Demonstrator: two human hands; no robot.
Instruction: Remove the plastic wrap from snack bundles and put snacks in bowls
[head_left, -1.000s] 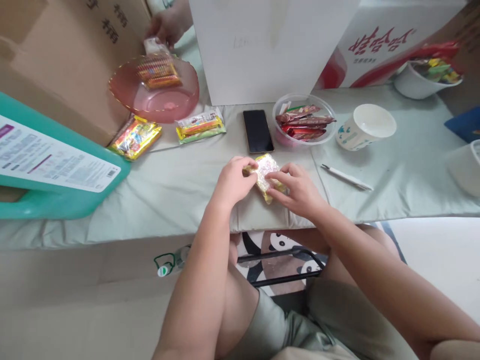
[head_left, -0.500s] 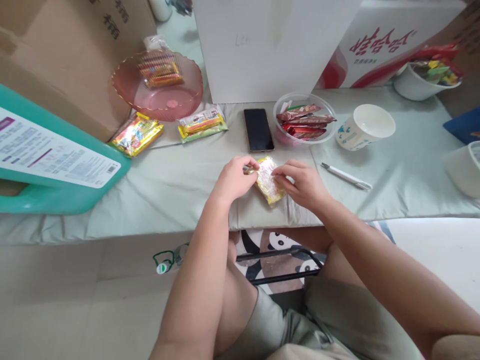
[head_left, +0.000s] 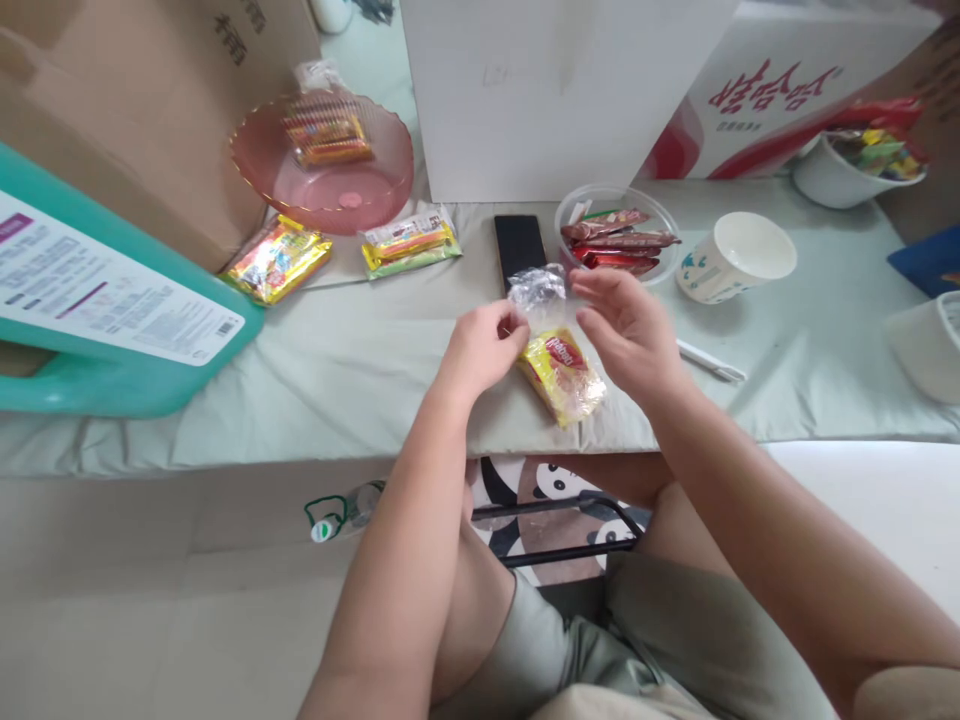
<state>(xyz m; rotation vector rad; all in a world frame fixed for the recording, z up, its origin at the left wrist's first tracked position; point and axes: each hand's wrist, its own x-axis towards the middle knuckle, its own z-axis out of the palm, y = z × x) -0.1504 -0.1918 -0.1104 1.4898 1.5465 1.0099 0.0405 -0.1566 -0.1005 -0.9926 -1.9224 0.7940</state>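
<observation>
- One yellow packet (head_left: 566, 378) lies on the cloth-covered surface (head_left: 360, 350), near its front edge, between a person's left hand (head_left: 486, 350) and right hand (head_left: 637, 335).
- The left hand's fingers curl toward the thumb at the packet's far-left corner, just beside crumpled clear wrapping (head_left: 538, 290); whether film is caught in that pinch cannot be told.
- The right hand is spread, fingers parted and lightly bent, palm turned toward the wrapping, nothing visibly held.
- From the left hand the packet lies to the right; from the right hand, leftward and toward the person. Its long axis slants from far left to near right, and the left hand is nearer.
- Beyond the wrapping, a dark phone (head_left: 517, 238) (its near end hidden) bounds the far side; a clear tub (head_left: 660, 212) of red-wrapped snacks (head_left: 622, 240) stands just past the right fingertips, a white pen (head_left: 711, 362) to their right.
- Room looks widest leftward, short of a pale-and-yellow snack pack (head_left: 412, 240); toward the person, the edge comes soon.
</observation>
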